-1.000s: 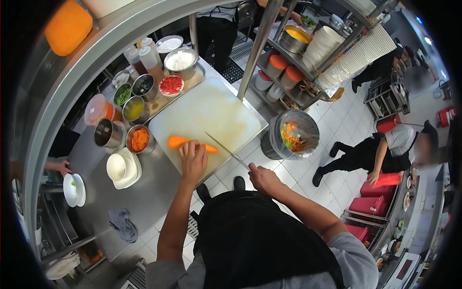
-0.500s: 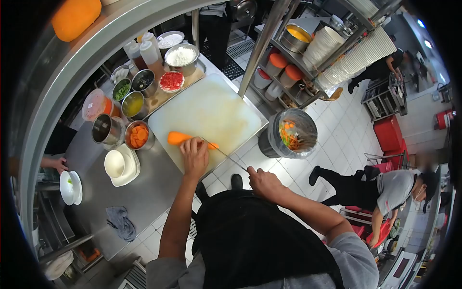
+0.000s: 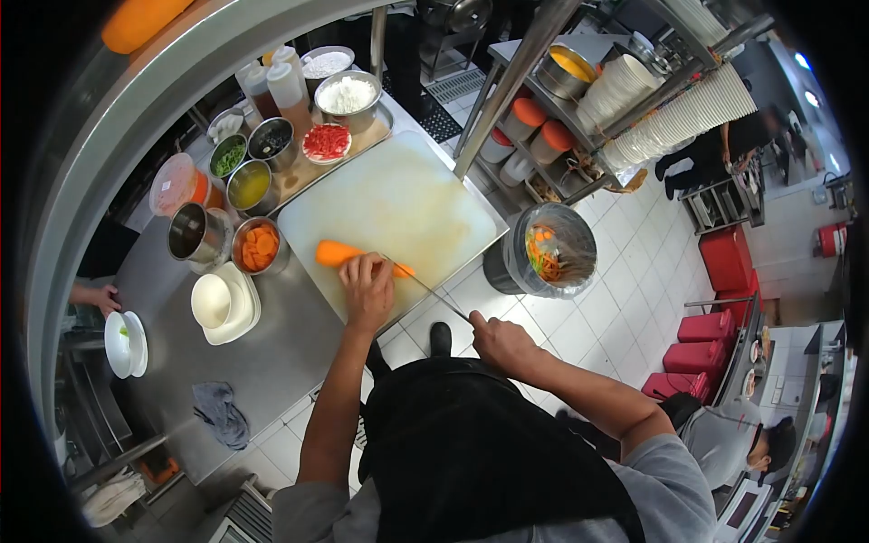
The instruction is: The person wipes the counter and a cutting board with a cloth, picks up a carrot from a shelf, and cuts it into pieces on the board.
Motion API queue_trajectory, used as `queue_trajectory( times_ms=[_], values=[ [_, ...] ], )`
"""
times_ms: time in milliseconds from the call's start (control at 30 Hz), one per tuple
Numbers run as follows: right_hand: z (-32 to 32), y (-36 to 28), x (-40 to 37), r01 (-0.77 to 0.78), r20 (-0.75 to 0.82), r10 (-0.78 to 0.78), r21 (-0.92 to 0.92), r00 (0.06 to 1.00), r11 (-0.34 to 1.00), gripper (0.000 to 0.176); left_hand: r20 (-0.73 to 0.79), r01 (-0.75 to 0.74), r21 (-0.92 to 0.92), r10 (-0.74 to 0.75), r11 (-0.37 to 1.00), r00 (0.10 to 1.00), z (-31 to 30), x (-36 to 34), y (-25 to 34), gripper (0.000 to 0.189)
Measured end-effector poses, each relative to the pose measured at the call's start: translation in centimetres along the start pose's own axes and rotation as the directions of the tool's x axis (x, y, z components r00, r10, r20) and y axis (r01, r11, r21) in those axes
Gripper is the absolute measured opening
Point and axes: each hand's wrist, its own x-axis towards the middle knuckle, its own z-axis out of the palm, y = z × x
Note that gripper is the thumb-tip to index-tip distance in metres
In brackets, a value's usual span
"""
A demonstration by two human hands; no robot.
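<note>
A peeled carrot (image 3: 335,252) lies on the white cutting board (image 3: 398,195), close to its near edge. My left hand (image 3: 367,288) is closed over the carrot, fingers curled on top and pinning it against the board. In my right hand (image 3: 503,344) is the handle of a knife (image 3: 441,298), gripped just off the board's near edge. The thin blade reaches up and left to the carrot beside my left fingertips, where part of it is hidden. A narrower orange end of carrot shows to the right of those fingers.
Left of the board stand a metal bowl of carrot slices (image 3: 261,248), white bowls (image 3: 217,303) and several ingredient containers. A lined bin (image 3: 549,251) with peelings is at the right. A grey cloth (image 3: 220,414) lies on the steel counter. A co-worker (image 3: 733,443) is at lower right.
My hands, the knife and the carrot keep nearly the same positions. The view has shifted slightly. The co-worker at right has moved lower in view, toward my right elbow.
</note>
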Motion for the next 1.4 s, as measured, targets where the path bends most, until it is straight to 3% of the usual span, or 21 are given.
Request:
queue_trajectory(
  times_ms=[200, 400, 1133, 1400],
  values=[
    [-0.8, -0.1, 0.1, 0.014, 0.019, -0.013, -0.019, 1.000, 1.000, 0.031, 0.005, 0.015, -0.010, -0.015, 1.000, 1.000, 0.1, -0.1, -0.2, 0.020],
    [-0.9, -0.5, -0.2, 0.030, -0.083, -0.027, 0.032, 0.996, 0.999, 0.028, 0.005, 0.012, -0.009, -0.012, 1.000, 1.000, 0.3, -0.2, -0.3, 0.018],
    [0.1, -1.9, -0.7, -0.039, -0.025, 0.043, 0.120, 0.999, 0.992, 0.022, 0.024, 0.020, -0.056, -0.019, 0.998, 1.000, 0.0, 0.1, -0.5, 0.021],
    [0.9, -1.9, -0.5, -0.073, -0.027, 0.078, 0.144, 0.997, 0.987, 0.020, 0.137, 0.036, -0.053, -0.028, 0.998, 0.990, -0.6, 0.5, -1.4, 0.015]
  ],
)
